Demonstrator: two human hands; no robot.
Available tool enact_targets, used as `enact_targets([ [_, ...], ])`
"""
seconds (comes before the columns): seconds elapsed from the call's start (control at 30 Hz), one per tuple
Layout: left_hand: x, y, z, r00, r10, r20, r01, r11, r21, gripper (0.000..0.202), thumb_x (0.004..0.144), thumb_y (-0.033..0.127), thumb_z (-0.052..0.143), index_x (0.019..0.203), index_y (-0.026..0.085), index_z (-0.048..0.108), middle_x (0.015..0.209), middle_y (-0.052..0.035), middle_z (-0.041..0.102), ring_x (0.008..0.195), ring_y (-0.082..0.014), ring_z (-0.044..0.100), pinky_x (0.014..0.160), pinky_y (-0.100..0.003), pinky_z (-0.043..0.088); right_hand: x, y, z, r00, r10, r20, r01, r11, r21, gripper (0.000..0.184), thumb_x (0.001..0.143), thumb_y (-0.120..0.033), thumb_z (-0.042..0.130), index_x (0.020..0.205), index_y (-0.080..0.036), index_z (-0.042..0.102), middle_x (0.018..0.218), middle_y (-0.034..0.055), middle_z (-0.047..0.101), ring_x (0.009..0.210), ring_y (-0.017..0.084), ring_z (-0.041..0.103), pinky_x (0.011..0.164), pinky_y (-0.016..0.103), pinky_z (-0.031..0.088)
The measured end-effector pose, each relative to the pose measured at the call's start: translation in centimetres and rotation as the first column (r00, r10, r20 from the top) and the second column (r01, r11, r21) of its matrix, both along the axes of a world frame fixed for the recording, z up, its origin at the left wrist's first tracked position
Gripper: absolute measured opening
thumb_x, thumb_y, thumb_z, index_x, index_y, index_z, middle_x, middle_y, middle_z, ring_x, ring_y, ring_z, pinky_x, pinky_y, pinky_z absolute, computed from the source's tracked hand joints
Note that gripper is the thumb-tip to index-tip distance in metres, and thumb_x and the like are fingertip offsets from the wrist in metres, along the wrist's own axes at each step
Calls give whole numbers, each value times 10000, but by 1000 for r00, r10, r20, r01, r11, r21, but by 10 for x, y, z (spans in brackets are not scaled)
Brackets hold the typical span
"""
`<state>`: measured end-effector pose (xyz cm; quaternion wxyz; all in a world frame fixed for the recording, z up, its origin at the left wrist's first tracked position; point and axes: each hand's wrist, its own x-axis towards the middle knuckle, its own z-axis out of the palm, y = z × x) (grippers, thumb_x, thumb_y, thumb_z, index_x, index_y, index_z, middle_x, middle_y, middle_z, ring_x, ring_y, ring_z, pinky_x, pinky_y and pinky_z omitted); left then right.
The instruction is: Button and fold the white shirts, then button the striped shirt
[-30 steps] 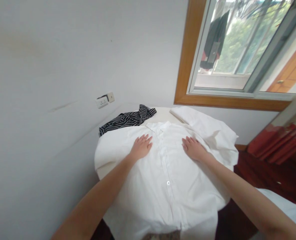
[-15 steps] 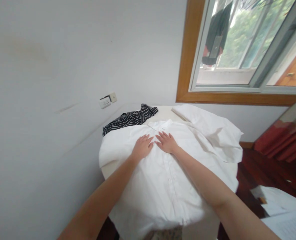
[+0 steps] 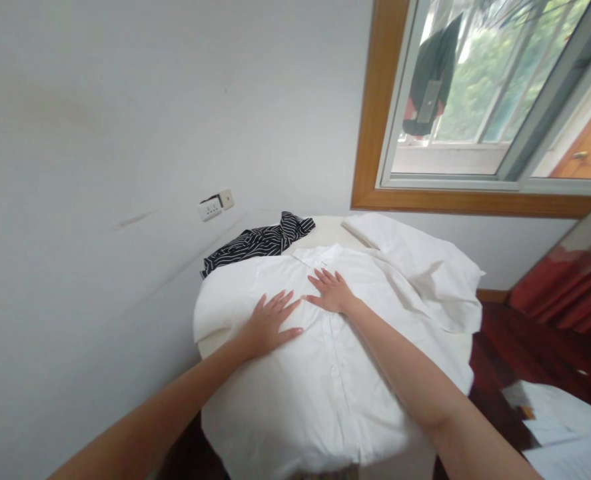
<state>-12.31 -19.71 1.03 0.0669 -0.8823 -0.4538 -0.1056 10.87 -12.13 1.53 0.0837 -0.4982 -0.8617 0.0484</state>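
A white button-up shirt [image 3: 295, 393] lies spread over a round-edged table [image 3: 328, 230], its collar toward the wall and its lower part hanging over the near edge. My left hand [image 3: 271, 325] rests flat on the shirt's left front, fingers spread. Near the collar, beside the button strip, my right hand [image 3: 330, 292] also lies flat with its fingers apart. One sleeve [image 3: 420, 267] stretches out over the table's right side, with some creases. Neither hand grips the cloth.
A black-and-white striped garment [image 3: 260, 241] lies at the table's back left, against the wall. Above it is a wall socket [image 3: 209, 209]. A wood-framed window [image 3: 455, 199] is at the upper right. Papers [image 3: 565, 413] and a red curtain [image 3: 560, 287] are at the right.
My left hand has slid toward me and to the left over the shirt, its fingers spreading wider. My right hand stays near the collar. The cloth at the lower left looks smoother.
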Motion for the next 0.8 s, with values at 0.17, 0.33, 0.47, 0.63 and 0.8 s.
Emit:
enact_targets([
  [0.17,-19,-36,6,999,5,-31,-6,1000,-11,570,921,556,343,1452,357,289,1518,-30,321,1391,-239,294,1137,-499,154,-1,-2,1,1000,-17,-21,17,1000,-18,780,860,-734,169,1476,-270,282,1564,57,167,1441,259,102,1126,556,41],
  [0.33,-22,-55,14,996,91,-26,-92,993,-74,586,893,581,376,1444,405,282,1515,-19,325,1396,-253,281,1125,-543,145,0,-5,7,997,-77,-2,77,995,-70,747,853,-745,178,1474,-337,258,1577,22,113,1442,298,37,1081,640,3],
  [0.47,-23,-63,16,993,117,-10,-117,988,-103,606,864,594,428,1428,396,329,1494,-46,366,1385,-270,301,1111,-552,174,-1,-8,13,992,-122,19,123,989,-81,758,872,-717,181,1505,-303,141,1580,43,87,1444,272,37,1098,605,9],
  [0.63,-17,-49,30,992,119,-49,-123,987,-98,526,878,582,413,1344,345,476,1388,-73,509,1286,-276,432,1107,-560,143,-3,-12,15,993,-114,13,115,991,-65,746,887,-693,188,1508,-283,135,1578,68,95,1445,261,47,1104,585,22],
  [0.8,32,8,69,975,183,-122,-189,981,-34,364,944,331,342,926,213,686,828,-81,713,875,-232,648,1063,-532,240,-4,-12,12,994,-108,25,109,992,-60,699,893,-679,203,1480,-303,256,1574,59,128,1442,279,72,1101,592,21],
])
